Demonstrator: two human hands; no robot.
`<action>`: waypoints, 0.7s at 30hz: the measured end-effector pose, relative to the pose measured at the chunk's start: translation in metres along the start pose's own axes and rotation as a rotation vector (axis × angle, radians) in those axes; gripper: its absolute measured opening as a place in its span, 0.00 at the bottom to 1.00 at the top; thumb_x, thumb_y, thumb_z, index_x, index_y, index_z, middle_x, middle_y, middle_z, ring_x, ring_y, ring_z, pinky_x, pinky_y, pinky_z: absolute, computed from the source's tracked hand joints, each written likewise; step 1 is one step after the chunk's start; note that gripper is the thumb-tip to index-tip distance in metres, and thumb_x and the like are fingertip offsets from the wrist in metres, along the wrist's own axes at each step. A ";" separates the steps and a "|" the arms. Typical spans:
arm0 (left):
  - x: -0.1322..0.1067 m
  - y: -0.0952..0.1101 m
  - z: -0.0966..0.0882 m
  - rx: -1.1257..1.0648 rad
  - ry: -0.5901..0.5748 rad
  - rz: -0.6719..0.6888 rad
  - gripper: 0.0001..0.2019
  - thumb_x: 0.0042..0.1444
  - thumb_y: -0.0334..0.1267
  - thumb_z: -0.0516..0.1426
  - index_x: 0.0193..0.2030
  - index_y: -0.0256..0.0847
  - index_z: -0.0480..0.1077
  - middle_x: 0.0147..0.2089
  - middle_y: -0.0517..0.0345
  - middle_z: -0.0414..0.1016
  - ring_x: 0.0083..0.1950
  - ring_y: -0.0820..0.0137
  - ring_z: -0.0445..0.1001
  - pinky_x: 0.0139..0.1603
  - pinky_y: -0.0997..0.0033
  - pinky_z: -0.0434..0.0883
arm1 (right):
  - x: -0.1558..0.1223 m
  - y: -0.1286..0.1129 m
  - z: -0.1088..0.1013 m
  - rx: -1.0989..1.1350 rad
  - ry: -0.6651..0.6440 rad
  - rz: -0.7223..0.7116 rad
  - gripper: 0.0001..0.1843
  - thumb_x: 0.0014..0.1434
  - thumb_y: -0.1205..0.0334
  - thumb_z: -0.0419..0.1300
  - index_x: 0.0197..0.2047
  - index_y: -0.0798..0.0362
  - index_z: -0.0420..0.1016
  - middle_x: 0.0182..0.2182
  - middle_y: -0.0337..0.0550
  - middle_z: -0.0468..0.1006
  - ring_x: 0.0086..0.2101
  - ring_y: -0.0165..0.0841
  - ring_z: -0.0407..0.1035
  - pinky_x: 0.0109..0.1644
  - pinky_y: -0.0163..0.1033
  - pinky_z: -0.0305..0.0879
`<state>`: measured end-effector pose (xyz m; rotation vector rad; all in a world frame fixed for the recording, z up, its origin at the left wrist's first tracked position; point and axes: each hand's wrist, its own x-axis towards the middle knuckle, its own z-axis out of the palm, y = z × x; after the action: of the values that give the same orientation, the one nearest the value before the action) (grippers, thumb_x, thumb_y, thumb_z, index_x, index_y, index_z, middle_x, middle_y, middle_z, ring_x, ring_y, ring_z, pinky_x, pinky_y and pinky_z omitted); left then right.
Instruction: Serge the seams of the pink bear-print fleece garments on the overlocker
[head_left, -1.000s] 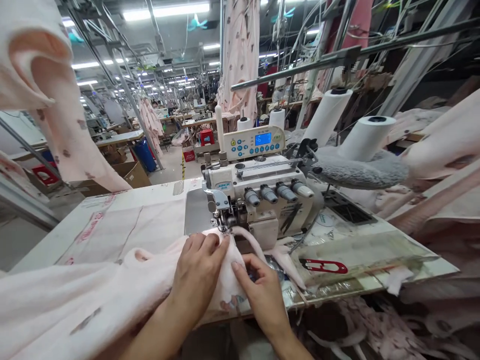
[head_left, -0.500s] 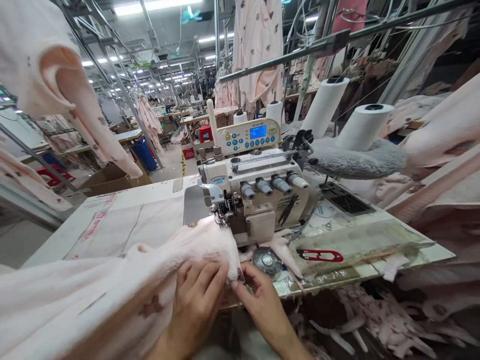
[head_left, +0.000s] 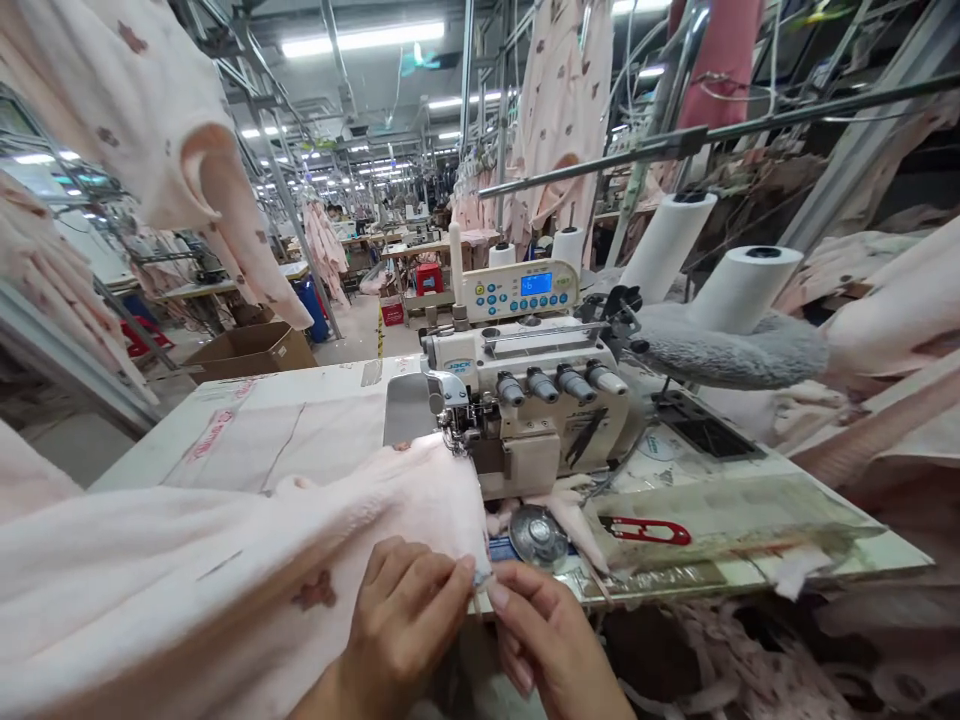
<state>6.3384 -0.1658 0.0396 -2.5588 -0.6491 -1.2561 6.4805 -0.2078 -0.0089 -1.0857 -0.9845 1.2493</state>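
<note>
A pale pink fleece fabric (head_left: 247, 560) with brown bear-like prints spreads over the left front of the table and runs up under the presser foot of a white overlock sewing machine (head_left: 525, 400). My left hand (head_left: 409, 620) lies on the fabric's right edge, its thumb and fingers pinched on it. Close beside it, my right hand (head_left: 544, 625) pinches the same edge near the corner, fingers curled. The fingertips of both hands almost meet there. Whatever small piece lies between the right fingertips is too hidden to make out.
Red thread snips (head_left: 649, 530) and a round metal dish (head_left: 538, 535) lie right of the fabric. Large white thread cones (head_left: 754, 288) stand behind the machine. Pink garments (head_left: 161, 130) hang at upper left. A cardboard box (head_left: 251, 350) sits on the floor beyond the table.
My view has shifted, so the scene sits farther right and slightly lower. Both hands stay at the fabric edge; its strip there looks straighter, and the right fingers have curled in closer.
</note>
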 end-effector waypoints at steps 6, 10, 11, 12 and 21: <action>0.004 -0.003 0.000 0.012 -0.070 0.118 0.07 0.55 0.25 0.52 0.40 0.34 0.68 0.27 0.57 0.72 0.31 0.71 0.66 0.34 0.68 0.62 | 0.012 -0.018 -0.020 -0.872 0.207 -0.972 0.16 0.57 0.73 0.53 0.46 0.51 0.73 0.35 0.47 0.72 0.34 0.34 0.69 0.36 0.37 0.68; 0.011 -0.014 -0.005 -0.023 -0.186 -0.021 0.14 0.59 0.44 0.50 0.46 0.37 0.66 0.41 0.50 0.73 0.45 0.65 0.69 0.47 0.62 0.65 | 0.019 -0.023 -0.021 -0.931 0.195 -1.054 0.10 0.57 0.74 0.54 0.37 0.53 0.73 0.30 0.44 0.70 0.31 0.33 0.66 0.33 0.37 0.66; 0.015 -0.019 -0.005 -0.017 -0.212 -0.098 0.16 0.60 0.44 0.48 0.49 0.36 0.65 0.47 0.47 0.72 0.50 0.64 0.68 0.51 0.61 0.65 | 0.020 -0.022 -0.020 -0.929 0.200 -1.044 0.09 0.57 0.74 0.54 0.38 0.53 0.72 0.30 0.44 0.70 0.31 0.33 0.66 0.33 0.37 0.66; 0.019 -0.026 -0.005 -0.001 -0.226 -0.181 0.17 0.61 0.42 0.47 0.51 0.36 0.63 0.51 0.46 0.70 0.54 0.64 0.66 0.54 0.61 0.64 | 0.021 -0.021 -0.020 -0.929 0.206 -1.041 0.09 0.57 0.74 0.54 0.38 0.53 0.72 0.30 0.44 0.70 0.31 0.33 0.66 0.33 0.37 0.65; 0.068 -0.086 0.028 0.256 -0.577 -0.690 0.14 0.61 0.38 0.47 0.50 0.37 0.64 0.59 0.45 0.64 0.62 0.57 0.57 0.62 0.44 0.48 | 0.043 -0.031 -0.018 -0.971 0.209 -1.041 0.09 0.60 0.73 0.54 0.41 0.53 0.72 0.27 0.41 0.69 0.29 0.32 0.63 0.31 0.37 0.60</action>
<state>6.3535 -0.0603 0.0759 -2.5388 -1.7877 -0.4660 6.5082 -0.1661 0.0173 -1.0872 -1.7243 -0.2463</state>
